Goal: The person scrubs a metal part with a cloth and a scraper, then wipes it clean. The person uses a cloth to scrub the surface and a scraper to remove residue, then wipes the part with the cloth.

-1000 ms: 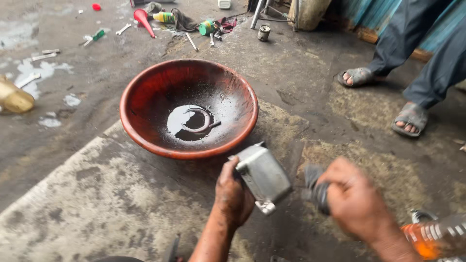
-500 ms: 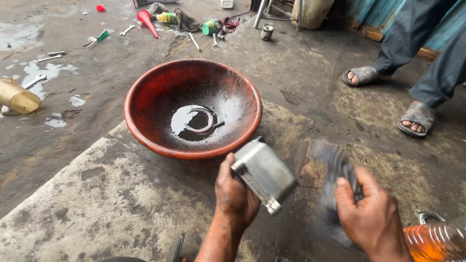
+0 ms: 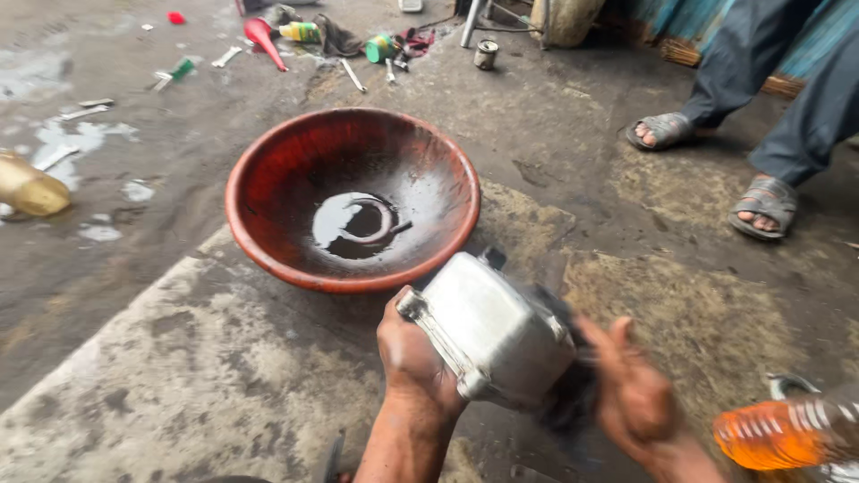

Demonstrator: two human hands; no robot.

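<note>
Left hand (image 3: 413,353) grips a metal box (image 3: 490,333); blurred right hand (image 3: 631,389) presses a dark rag (image 3: 566,401) against it.
Box tilts, long axis toward the red bowl (image 3: 268,179) just beyond.

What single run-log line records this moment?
left hand: holds boxy silver metal part | right hand: blurred beside part | round red basin: dark liquid

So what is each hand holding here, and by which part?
Left hand grips the grey metal casing by its near edge. Right hand is blurred; its hold cannot be told.
</note>
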